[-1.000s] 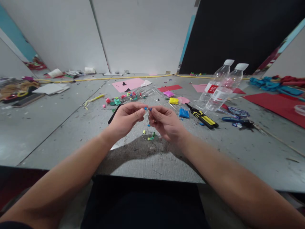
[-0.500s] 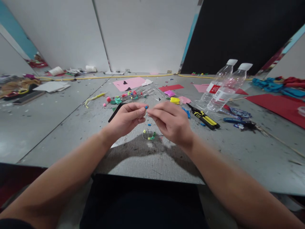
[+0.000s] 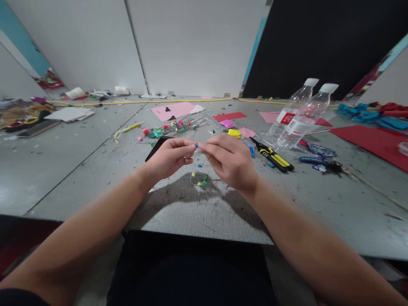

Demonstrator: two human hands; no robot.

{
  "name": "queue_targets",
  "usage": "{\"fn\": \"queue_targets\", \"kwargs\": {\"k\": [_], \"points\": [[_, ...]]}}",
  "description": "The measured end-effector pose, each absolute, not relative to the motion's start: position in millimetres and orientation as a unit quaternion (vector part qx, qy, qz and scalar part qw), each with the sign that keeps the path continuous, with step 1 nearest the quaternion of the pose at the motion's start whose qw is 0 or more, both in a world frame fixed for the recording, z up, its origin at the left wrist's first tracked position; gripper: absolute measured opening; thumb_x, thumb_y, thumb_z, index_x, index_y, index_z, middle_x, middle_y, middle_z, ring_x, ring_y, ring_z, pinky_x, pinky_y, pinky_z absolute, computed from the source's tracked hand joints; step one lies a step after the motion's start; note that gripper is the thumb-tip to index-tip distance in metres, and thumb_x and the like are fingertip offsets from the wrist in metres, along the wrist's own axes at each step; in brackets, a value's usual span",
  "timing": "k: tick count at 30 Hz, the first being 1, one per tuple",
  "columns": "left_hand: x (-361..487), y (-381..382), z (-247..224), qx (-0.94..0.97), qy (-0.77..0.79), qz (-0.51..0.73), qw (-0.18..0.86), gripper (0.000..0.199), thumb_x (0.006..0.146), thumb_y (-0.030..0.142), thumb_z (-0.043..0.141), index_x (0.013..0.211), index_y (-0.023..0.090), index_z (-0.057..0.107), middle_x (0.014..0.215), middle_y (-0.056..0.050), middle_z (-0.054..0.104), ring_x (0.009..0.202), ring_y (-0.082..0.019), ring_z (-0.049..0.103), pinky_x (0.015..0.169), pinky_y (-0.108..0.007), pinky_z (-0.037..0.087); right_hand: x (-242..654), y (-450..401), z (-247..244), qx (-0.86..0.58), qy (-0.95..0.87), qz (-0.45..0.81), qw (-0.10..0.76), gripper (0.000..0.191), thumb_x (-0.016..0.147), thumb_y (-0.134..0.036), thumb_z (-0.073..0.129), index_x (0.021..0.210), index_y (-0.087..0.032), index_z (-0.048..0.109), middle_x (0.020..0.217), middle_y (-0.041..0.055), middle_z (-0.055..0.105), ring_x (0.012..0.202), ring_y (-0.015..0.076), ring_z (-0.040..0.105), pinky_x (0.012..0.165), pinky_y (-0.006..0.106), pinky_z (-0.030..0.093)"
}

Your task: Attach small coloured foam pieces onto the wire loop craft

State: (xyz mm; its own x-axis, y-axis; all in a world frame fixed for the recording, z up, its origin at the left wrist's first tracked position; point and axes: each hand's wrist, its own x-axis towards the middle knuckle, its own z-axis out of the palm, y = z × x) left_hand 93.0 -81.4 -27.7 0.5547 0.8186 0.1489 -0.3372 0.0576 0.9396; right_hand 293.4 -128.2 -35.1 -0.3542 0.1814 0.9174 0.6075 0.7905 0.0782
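A small piece of blue clay is pinched between the fingertips of my left hand and my right hand, which meet above the table. My left thumb and forefinger close on it from one side, my right fingertips from the other. Below them lies another blue bit. Nearer to me rests a thin wire ring with yellow and green lumps on it. A black flat object is partly hidden behind my left hand.
Wire stems with coloured lumps lie beyond my hands. To the right are yellow-black pliers, blue-handled pliers, yellow clay and two plastic bottles. Red paper covers the far right; a yellow strip lies left.
My right fingertips have closed in on the blue piece, so both hands now touch at it. Before, a small gap separated them. The things on the table stay put.
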Motion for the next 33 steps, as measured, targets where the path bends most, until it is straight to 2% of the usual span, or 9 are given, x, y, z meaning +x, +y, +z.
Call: {"fn": "queue_targets", "kwargs": {"k": [11, 20, 24, 33], "points": [[94.4, -83.5, -27.5, 0.556, 0.212, 0.405, 0.694, 0.023, 0.066, 0.03, 0.096, 0.077, 0.016, 0.081, 0.064, 0.002, 0.064, 0.058, -0.005, 0.055, 0.06, -0.018, 0.052, 293.1, -128.7, -34.5, -0.237, -0.798, -0.204, 0.515, 0.026, 0.101, -0.013, 0.056, 0.119, -0.022, 0.072, 0.101, 0.0055, 0.076, 0.087, 0.0189, 0.065, 0.079, 0.035, 0.055], [91.0, -81.5, -29.2, 0.546, 0.211, 0.391, 0.71, 0.022, 0.068, 0.027, 0.095, 0.082, 0.018, 0.081, 0.073, 0.0, 0.072, 0.067, -0.007, 0.066, 0.069, -0.02, 0.058, 288.6, -131.8, -31.1, -0.243, -0.787, -0.197, 0.531, 0.017, 0.1, -0.014, 0.058, 0.111, -0.02, 0.07, 0.097, 0.0061, 0.075, 0.088, 0.0191, 0.067, 0.078, 0.034, 0.056], [90.9, -81.8, -30.2, 0.55, 0.185, 0.382, 0.719, 0.021, 0.069, 0.026, 0.094, 0.084, 0.019, 0.082, 0.075, 0.0, 0.074, 0.067, -0.008, 0.067, 0.067, -0.02, 0.057, 286.3, -133.7, -29.9, -0.233, -0.782, -0.198, 0.543, 0.015, 0.099, -0.012, 0.06, 0.109, -0.019, 0.068, 0.096, 0.0071, 0.074, 0.087, 0.0194, 0.068, 0.078, 0.034, 0.056], [93.7, -87.8, -27.8, 0.555, 0.174, 0.395, 0.711, 0.02, 0.069, 0.029, 0.095, 0.081, 0.021, 0.081, 0.078, 0.0, 0.072, 0.067, -0.008, 0.065, 0.064, -0.02, 0.054, 282.5, -134.1, -36.2, -0.267, -0.766, -0.108, 0.575, 0.02, 0.1, -0.022, 0.062, 0.12, -0.024, 0.061, 0.093, 0.0017, 0.073, 0.077, 0.0156, 0.068, 0.07, 0.031, 0.058]]}}
